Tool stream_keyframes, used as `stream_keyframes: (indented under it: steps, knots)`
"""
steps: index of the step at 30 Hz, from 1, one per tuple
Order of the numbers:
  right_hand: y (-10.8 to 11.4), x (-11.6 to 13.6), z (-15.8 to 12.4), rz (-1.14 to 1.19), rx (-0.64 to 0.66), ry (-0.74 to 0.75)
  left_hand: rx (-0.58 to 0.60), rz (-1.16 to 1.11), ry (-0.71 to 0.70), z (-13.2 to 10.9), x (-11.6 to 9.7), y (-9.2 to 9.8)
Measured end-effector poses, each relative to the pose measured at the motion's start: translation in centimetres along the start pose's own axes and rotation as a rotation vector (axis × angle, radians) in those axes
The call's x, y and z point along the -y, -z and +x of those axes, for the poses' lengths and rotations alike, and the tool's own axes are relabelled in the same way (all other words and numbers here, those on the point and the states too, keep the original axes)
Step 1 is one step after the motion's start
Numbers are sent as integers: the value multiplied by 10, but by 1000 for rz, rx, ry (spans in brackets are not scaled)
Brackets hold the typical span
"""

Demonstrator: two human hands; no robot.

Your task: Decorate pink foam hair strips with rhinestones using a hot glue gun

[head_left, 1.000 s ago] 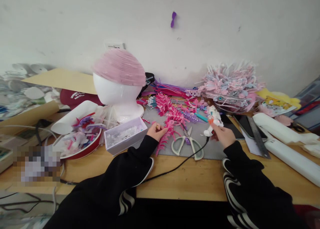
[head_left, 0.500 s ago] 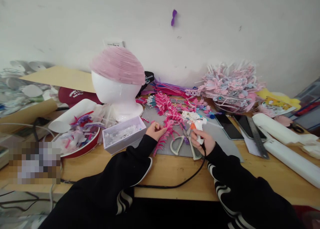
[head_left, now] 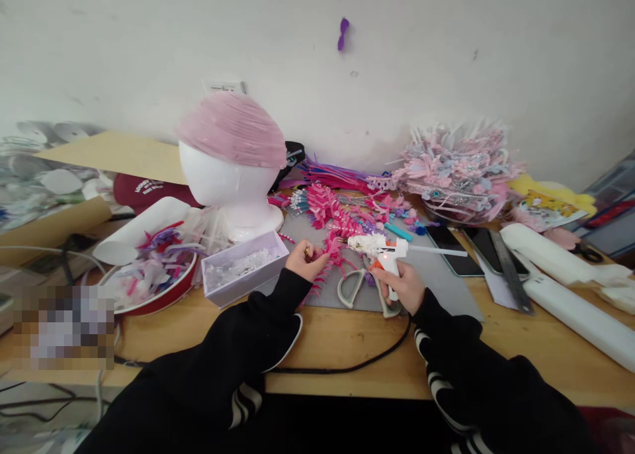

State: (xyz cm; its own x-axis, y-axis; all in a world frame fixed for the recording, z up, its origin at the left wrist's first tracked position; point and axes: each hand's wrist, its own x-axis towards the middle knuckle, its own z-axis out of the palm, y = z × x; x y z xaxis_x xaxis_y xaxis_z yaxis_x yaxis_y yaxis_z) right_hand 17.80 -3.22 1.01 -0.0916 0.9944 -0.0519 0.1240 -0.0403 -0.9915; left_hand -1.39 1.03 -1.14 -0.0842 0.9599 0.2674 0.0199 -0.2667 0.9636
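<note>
1. The right hand [head_left: 399, 287] has its fingers wrapped tight round the grip of a white plastic hot-glue gun with an orange trigger [head_left: 378, 245]. The gun is held just above a flat grey mat [head_left: 441, 285]. Its nozzle points left and a pale glue stick [head_left: 439, 250] juts from its back.
2. The left hand [head_left: 303, 259] has its fingers pinched shut on a bright pink fringed strip [head_left: 331, 263]. The strip lies at the mat's left edge, just left of the nozzle. Whether nozzle and strip touch cannot be told.
3. Grey-handled scissors [head_left: 361, 275] lie on the mat under the gun, between the two hands.
4. A black cable [head_left: 342, 368] runs from the gun's grip across the wooden desk [head_left: 347, 338] towards the left sleeve.
5. Just left of the left hand stands a small white rectangular box of clear bits [head_left: 243, 269]. Beyond it is a red-rimmed round bowl of pink and purple scraps [head_left: 149, 287].
6. Behind the box stands a white foam mannequin head in a pink ribbed cap [head_left: 231, 169].
7. Right of the mat lie two dark phones [head_left: 445, 237] and a metal ruler [head_left: 507, 263]. Behind them, against the wall, is a heap of pink and blue ornaments [head_left: 459, 169].
</note>
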Motion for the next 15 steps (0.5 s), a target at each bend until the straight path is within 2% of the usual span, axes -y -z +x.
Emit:
stream_keyframes:
  steps: [15]
  knots:
    - [0,1,-1,-23,34,-8,-13,227,-115,-3,-2,2]
